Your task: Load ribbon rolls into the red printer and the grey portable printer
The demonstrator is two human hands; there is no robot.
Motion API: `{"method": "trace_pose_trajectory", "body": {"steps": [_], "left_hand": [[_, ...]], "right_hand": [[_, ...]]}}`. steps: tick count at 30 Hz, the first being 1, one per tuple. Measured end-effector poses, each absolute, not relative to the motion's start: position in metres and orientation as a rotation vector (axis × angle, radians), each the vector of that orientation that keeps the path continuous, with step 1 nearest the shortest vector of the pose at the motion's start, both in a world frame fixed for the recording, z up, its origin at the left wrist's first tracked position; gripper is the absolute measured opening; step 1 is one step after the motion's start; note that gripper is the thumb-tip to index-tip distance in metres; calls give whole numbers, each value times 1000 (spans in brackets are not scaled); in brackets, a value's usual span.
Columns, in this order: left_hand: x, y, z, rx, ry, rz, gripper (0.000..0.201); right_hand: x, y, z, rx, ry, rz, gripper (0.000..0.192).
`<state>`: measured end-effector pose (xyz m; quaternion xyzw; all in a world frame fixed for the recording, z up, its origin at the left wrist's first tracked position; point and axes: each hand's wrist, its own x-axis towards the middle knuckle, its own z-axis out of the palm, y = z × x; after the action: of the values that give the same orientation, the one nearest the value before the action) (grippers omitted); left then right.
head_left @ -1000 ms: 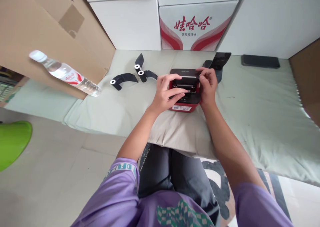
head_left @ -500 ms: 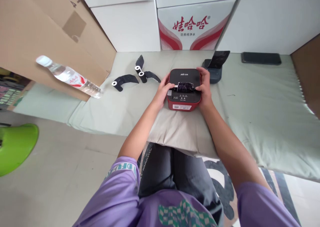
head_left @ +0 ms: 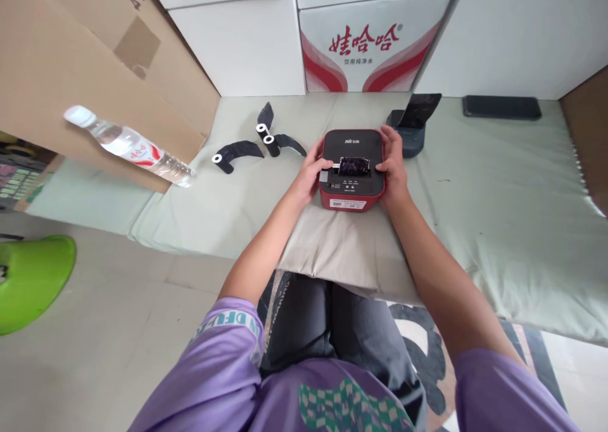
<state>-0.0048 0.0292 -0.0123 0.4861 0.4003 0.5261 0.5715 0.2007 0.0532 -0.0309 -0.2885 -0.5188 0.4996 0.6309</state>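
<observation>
A red box-shaped device (head_left: 352,197) with a black top rests on the pale green cover in front of me. A dark, shiny roll (head_left: 354,166) lies in a slot across its top, a white end sticking out on the left. My left hand (head_left: 311,171) grips the device's left side, thumb by that white end. My right hand (head_left: 393,166) is wrapped round the right side, thumb at the top's right edge. Fingertips on the far sides are partly hidden. Left of the device lie several small black rolls (head_left: 272,146) with white cores and loose black tails.
A dark blue-grey device (head_left: 412,142) with an upright black flap stands behind my right hand. Farther right lies a black phone-like slab (head_left: 501,108). A water bottle (head_left: 137,147) leans left, against a cardboard box (head_left: 156,83). White cartons (head_left: 237,45) line the back.
Both hands still grip the device. My right thumb has drawn back from beside the dark roll to the top's right edge. The view has shifted slightly.
</observation>
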Motion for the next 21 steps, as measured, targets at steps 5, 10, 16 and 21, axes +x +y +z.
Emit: {"method": "trace_pose_trajectory", "body": {"steps": [5,10,16,21], "left_hand": [[-5,25,-15,1230,970,1257,75],[1,-12,-17,1228,1030,1349,67],[8,-34,-18,1281,979,1329,68],[8,24,5,1239,917,1449,42]], "right_hand": [[202,55,-41,-811,-1296,989,72],[212,0,-38,-870,-1462,880,85],[217,-49,-37,-921,-1731,676,112],[209,14,-18,-919,-1657,601,114]]}}
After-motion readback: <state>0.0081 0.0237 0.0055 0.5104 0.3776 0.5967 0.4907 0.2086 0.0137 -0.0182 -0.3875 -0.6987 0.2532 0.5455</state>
